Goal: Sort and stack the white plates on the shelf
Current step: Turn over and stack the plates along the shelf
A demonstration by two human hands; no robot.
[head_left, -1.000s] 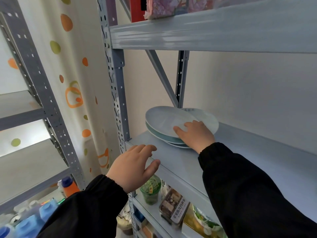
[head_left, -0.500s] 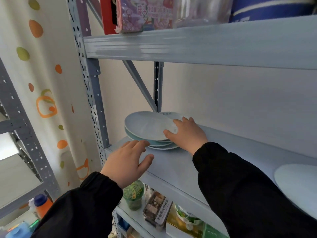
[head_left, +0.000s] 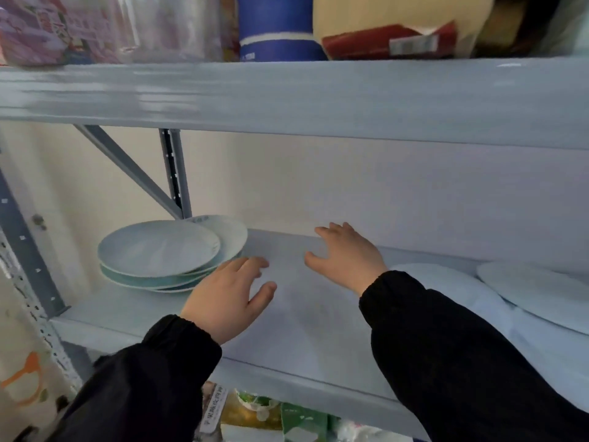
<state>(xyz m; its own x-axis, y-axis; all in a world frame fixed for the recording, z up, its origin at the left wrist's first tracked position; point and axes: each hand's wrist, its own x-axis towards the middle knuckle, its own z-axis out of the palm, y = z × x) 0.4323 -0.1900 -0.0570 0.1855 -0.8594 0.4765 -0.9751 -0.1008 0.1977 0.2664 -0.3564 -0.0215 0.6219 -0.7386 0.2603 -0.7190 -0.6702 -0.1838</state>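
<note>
Fingers [head_left: 250, 265] spread and relaxed on both sides, gripping nothing. Our left hand [head_left: 228, 296] hovers over the shelf [head_left: 318, 339] just beside the plate stack [head_left: 159, 250]; our right hand [head_left: 345, 258] is further in, near the back wall [head_left: 382, 193], well apart from any plate. Stack sits at the left end by the rear upright [head_left: 175, 173]: several plates, top ones offset, not nested clean. One loose plate [head_left: 538, 291] lies flat at the right end. A pale disc [head_left: 446, 282] next to it, partly behind our right sleeve [head_left: 446, 346], is probably another plate, too blurred to call. We read this as between picks: stack parked, loose ones not yet collected. Next move likely calls for the right hand to reach right, pinch a rim, lift flat under the upper shelf [head_left: 287, 97], then carry over onto the stack.
</note>
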